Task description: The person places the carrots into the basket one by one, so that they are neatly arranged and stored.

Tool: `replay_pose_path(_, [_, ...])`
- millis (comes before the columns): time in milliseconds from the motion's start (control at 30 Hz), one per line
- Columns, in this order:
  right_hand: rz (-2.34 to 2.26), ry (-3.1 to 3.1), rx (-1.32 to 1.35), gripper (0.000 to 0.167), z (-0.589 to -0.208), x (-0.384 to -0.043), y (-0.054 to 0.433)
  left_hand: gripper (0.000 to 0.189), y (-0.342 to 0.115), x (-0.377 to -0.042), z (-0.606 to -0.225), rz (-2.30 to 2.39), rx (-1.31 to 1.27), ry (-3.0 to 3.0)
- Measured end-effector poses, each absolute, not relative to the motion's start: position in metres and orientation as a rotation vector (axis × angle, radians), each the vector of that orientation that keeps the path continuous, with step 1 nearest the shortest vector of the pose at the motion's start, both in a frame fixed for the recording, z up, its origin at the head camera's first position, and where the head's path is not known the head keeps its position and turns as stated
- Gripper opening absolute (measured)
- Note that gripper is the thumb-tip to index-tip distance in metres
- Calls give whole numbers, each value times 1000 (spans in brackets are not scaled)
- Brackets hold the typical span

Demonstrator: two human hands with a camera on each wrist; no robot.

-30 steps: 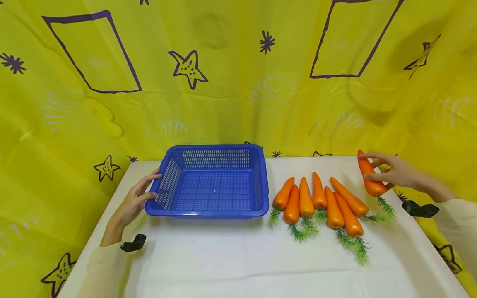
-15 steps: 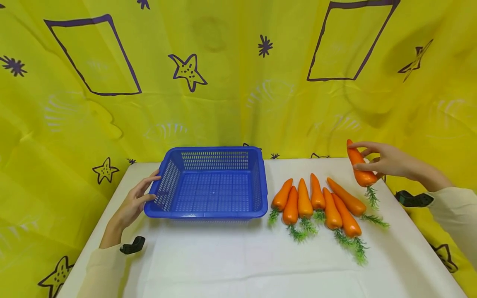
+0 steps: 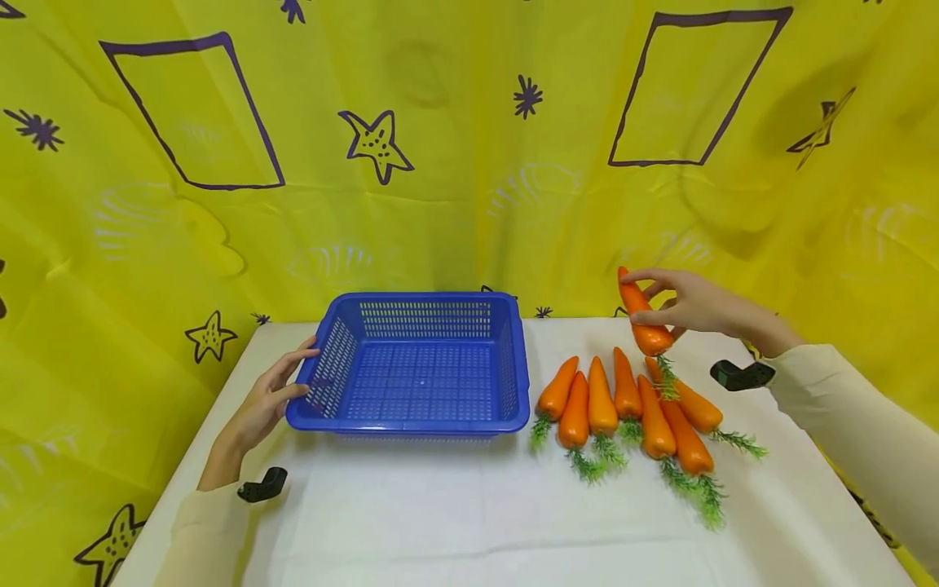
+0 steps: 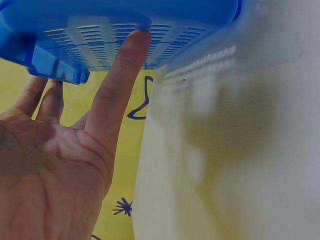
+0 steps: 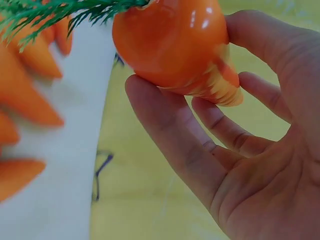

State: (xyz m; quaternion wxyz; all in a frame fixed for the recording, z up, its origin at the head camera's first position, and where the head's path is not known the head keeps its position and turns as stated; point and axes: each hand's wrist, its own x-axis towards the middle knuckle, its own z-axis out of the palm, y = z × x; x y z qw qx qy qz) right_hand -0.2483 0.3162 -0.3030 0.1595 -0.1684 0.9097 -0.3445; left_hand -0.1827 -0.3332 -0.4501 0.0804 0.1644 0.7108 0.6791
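Observation:
My right hand pinches an orange carrot between thumb and fingers, raised above the table's back edge and above a group of other carrots. Its narrow tip points up and its green leafy top hangs lowest. The right wrist view shows the carrot's thick end close up, with fingers round its side. My left hand rests at the left rim of a blue plastic basket, its fingers fairly straight. In the left wrist view the thumb touches the basket's slotted outer wall.
Several carrots with green tops lie side by side on the white table, right of the basket. Nothing shows inside the basket. A yellow patterned curtain hangs behind the table.
My right hand has carried the carrot leftward and upward, from the table's right end to above the carrot group. My left hand and the basket stay in place.

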Motion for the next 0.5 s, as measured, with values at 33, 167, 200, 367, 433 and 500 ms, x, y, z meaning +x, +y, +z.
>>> replay_pose_path(33, [-990,2592,-494,73,-302,-251,308,51,-333,-183,-450,2033,491,2125])
replay_pose_path(167, [-1010,2558,-539,72,-295,-261,275,51,-333,-182,-448,2030,487,2135])
replay_pose_path(200, [-1011,2547,-555,72,-294,-263,267,51,-333,-182,-448,2028,487,2138])
replay_pose_path(367, [-1031,2472,-642,70,-293,-275,224,51,-331,-181,-447,2026,477,2147])
replay_pose_path(433, [-1042,2443,-679,68,-294,-281,207,51,-331,-181,-448,2027,473,2148])
replay_pose_path(500, [-1050,2421,-710,67,-295,-286,189,52,-331,-181,-448,2026,473,2152])
